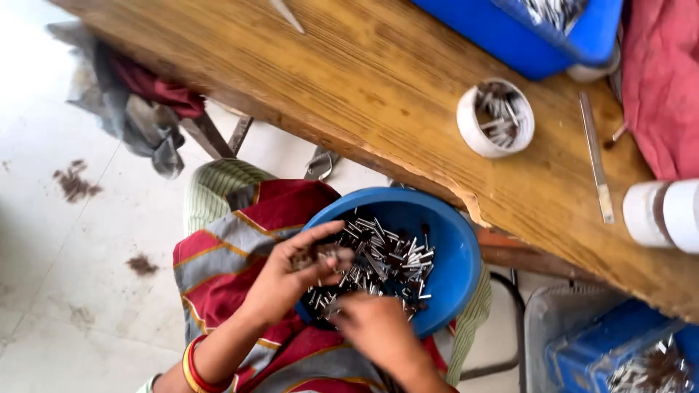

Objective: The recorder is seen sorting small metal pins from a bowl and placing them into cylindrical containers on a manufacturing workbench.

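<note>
On a lap below the edge of a wooden surface [364,80], a round blue bowl [459,247] rests against striped red, grey and green cloth, heaped with small metal pins [386,258] that I watch through the head camera. My left hand [291,273], with red and yellow bangles at the wrist, is curled shut on a small bunch of the pins, fingers gathered over the bowl's near left rim. My right hand [375,324] lies low at the front of the bowl with its back to the lens; its fingers are hidden among the pins, so I cannot tell whether they are apart or pinched together.

As far as I can judge, the sorting is well short of finished: most of the pile sits loose and jumbled in the bowl, and only the handful in the left hand has been drawn out of it. Up on the surface a white ring-shaped holder [495,120] already carries a cluster of similar pins, well apart from the bowl, which suggests some have been dealt with. A blue tub [510,33] at the far edge shows more metal pieces, and a blue crate [619,349] on the floor to the right holds another glinting heap. A thin metal strip [595,156] lies beside the holder, a red cloth [662,80] past it, and a white cylinder [666,213] at the right edge.
</note>
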